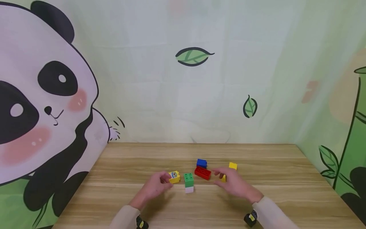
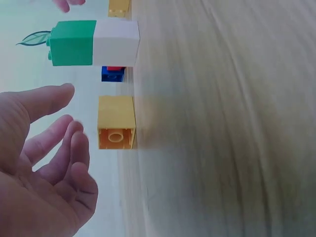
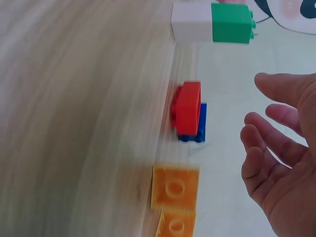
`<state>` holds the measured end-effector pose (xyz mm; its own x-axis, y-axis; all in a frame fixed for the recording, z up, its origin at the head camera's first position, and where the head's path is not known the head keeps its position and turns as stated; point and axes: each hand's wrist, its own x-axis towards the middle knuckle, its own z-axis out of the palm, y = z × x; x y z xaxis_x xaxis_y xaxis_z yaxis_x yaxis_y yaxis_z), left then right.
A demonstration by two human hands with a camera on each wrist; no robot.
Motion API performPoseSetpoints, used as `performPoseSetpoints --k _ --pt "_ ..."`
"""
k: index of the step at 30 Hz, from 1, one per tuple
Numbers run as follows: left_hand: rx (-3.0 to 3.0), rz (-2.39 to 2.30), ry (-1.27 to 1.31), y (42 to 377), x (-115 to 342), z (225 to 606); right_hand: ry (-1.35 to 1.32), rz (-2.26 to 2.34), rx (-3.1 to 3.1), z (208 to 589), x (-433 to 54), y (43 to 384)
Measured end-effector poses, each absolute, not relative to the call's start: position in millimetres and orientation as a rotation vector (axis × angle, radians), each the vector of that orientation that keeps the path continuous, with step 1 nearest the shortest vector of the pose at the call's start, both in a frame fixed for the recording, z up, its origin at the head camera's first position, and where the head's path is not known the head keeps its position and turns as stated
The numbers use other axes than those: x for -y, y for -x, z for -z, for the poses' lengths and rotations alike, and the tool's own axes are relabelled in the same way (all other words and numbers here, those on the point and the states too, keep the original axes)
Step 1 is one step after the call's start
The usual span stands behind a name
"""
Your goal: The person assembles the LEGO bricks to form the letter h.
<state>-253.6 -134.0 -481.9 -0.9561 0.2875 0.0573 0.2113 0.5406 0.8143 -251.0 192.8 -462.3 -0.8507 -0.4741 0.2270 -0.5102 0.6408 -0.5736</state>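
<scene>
My left hand [image 1: 156, 185] hovers with loosely bent fingers beside a yellow toy brick with a printed top [image 1: 174, 177]. The left wrist view shows a gap between that hand and the brick's hollow end [image 2: 116, 136]. My right hand [image 1: 235, 185] holds nothing, its thumb and fingers spread apart above the table. Between the hands stands a green brick [image 1: 189, 180] stacked on a white brick [image 1: 189, 190]. A red brick [image 1: 202, 173] lies tipped with its studs sideways, close to a blue brick [image 1: 201, 163]. Partly hidden by my right hand are two yellow bricks [image 3: 175, 187].
All the bricks are on a wood-grain table [image 1: 200, 210]. Behind it hangs a pale green backdrop [image 1: 148, 95] with a printed panda [image 1: 54, 105] on the left and drawn leaves.
</scene>
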Motion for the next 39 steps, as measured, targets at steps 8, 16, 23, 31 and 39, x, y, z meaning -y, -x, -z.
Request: performPoseSetpoints --k 8,16,23,31,39 --pt "-2.808 -1.346 -0.338 259.0 134.9 482.1 -0.793 -0.893 2.789 465.0 -212.4 256.6" --pt "-2.824 -1.33 -0.326 267.2 137.1 489.9 -0.81 -0.762 2.8 477.1 -225.4 264.9" --pt "-2.816 -1.255 -0.402 275.1 130.9 493.8 -0.809 -0.704 2.787 486.2 -229.5 270.3" --pt "-2.798 -1.206 -0.462 282.4 122.7 496.9 -0.845 -0.67 2.806 486.9 -228.6 271.9" --pt "-2.804 -1.199 -0.477 285.0 119.2 497.7 -0.82 -0.645 2.872 490.4 -229.4 274.1"
